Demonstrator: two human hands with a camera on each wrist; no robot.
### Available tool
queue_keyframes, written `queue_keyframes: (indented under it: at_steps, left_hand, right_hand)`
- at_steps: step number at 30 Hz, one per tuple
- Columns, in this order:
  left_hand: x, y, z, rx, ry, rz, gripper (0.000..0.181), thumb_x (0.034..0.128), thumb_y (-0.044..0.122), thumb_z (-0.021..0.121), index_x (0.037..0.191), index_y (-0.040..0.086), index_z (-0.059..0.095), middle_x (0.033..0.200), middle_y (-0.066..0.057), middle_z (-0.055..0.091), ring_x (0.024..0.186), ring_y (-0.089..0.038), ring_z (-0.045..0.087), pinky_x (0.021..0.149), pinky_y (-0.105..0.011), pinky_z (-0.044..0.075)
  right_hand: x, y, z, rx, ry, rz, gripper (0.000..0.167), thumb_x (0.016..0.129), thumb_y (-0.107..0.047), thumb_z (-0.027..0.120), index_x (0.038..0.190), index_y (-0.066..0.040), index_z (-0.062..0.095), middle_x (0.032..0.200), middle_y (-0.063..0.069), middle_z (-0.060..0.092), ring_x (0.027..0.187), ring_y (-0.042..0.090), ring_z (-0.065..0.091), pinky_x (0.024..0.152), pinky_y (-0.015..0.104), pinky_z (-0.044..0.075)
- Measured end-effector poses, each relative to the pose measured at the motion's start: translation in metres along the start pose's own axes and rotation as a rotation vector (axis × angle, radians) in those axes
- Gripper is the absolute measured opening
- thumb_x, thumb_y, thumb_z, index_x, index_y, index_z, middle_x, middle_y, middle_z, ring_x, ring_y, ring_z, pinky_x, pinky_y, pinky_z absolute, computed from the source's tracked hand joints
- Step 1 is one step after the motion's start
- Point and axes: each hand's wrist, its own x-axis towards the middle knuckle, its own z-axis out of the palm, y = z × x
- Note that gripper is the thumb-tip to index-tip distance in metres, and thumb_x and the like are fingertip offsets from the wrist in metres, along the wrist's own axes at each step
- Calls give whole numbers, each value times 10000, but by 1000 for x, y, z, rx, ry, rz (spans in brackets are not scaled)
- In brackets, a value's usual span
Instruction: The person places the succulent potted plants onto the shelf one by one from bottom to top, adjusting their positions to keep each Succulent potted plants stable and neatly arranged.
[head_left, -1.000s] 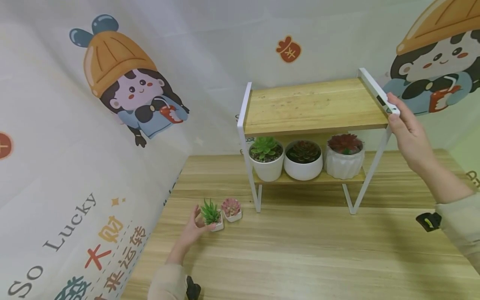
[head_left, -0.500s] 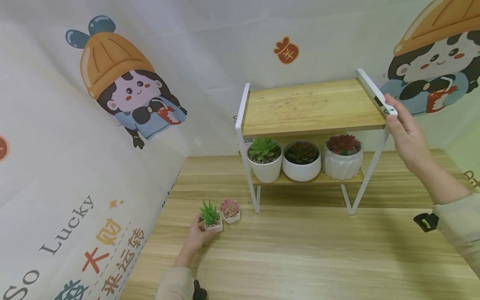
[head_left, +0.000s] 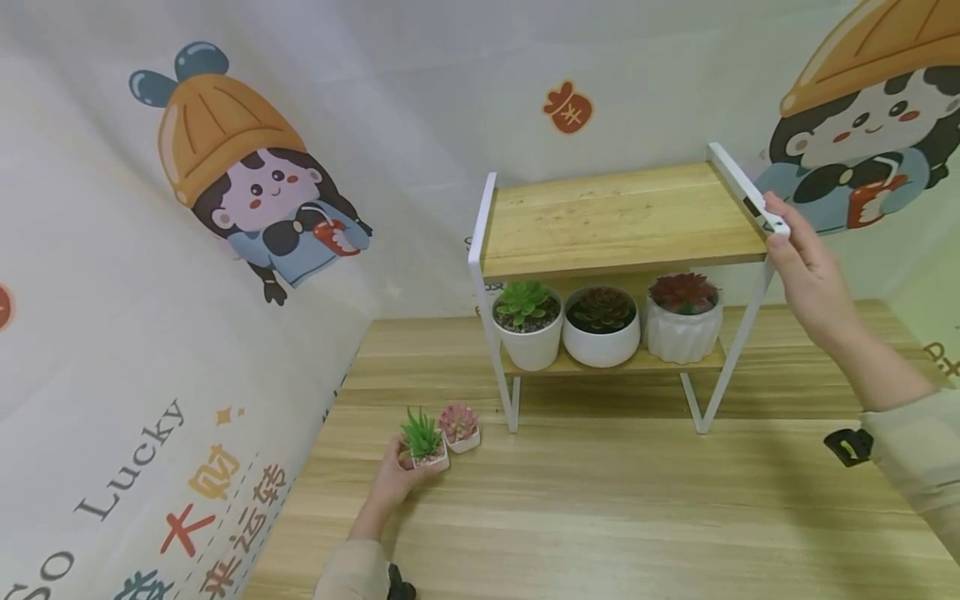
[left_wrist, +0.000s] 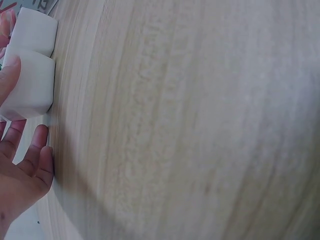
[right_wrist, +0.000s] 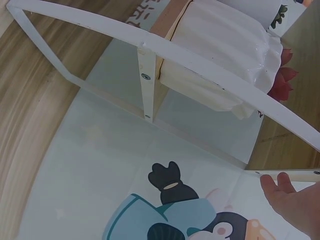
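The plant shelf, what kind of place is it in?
Probably an indoor corner set up for display: a wood-grain tabletop, a cartoon-printed backdrop around it, and potted plants lined up on the shelf.

Soft, fairly even light, seemingly from above, fills the head view and leaves a pale sheen across the front of the desk. Dim shadow lies beneath the shelf, and a soft-edged patch spreads below the right arm. The backdrop greys toward the top; fine detail looks slightly smeared. In the left wrist view, colours are cool and washed out, the wood grain blurs toward the right, and a faint shadow slants from the left hand. The right wrist view is duller; the shelf's white bars look bowed, and small glints mark the fluted pot.
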Motion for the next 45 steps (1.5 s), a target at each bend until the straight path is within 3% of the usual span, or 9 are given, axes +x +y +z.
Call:
queue_keyframes:
  at_steps: [5,9,16,25,30,35,41,45]
  left_hand:
    - [-1,-4,0,-8,6,-2,724,721,129,769,1291,-23,350,1247,-263,445,981,-287,557,761,-297,487]
    - [-4,-5,-3,-10,6,-4,689,711,100,771,1270,-15,386,1167,-239,511,917,-240,571,734,-281,478]
    - [-12,-7,-12,46,-20,16,700,674,85,789,1251,-26,410,1114,-220,560,888,-214,595,741,-305,498]
    - [-22,11,-20,165,-50,13,666,650,143,811,1190,-25,459,1066,-167,550,869,-206,561,727,-332,474]
    - [-25,31,-21,181,-66,40,589,660,155,809,1130,-3,491,1002,-129,551,832,-193,524,649,-294,449]
    - [-26,60,-22,163,-86,106,588,682,158,798,1159,5,489,908,-106,554,773,-183,508,586,-279,442]
    - [-33,111,-21,95,-135,194,595,722,162,772,1207,4,466,914,-115,567,788,-159,525,623,-261,468]
    - [-38,148,-18,103,-129,250,571,730,190,765,1198,26,483,902,-104,538,801,-163,486,657,-262,443]
  right_hand:
    - [-2,1,0,5,5,5,450,993,-218,334,1441,-240,289,1515,-19,221,1269,61,288,1039,210,210]
    - [-1,2,-1,-17,-4,11,456,994,-225,330,1445,-243,275,1515,-22,220,1260,54,289,1032,224,213]
    - [-1,1,0,-14,-11,-2,455,995,-219,323,1447,-229,271,1517,-10,213,1257,68,292,1021,224,227]
    - [1,1,1,-24,-1,-14,450,993,-231,335,1441,-226,287,1515,-20,222,1257,49,295,1011,208,235]
    - [1,1,0,-38,4,-17,449,994,-242,333,1440,-222,290,1511,-24,231,1247,34,300,1003,200,238]
    - [1,1,0,-24,2,-29,449,994,-223,332,1440,-198,291,1516,-24,218,1292,41,261,1026,190,219]
    - [1,0,2,-10,11,-36,443,994,-216,338,1434,-187,304,1516,-18,219,1309,59,250,1044,198,211]
    - [1,0,2,-3,5,-32,442,995,-217,333,1435,-194,300,1519,-14,210,1312,66,245,1065,225,197]
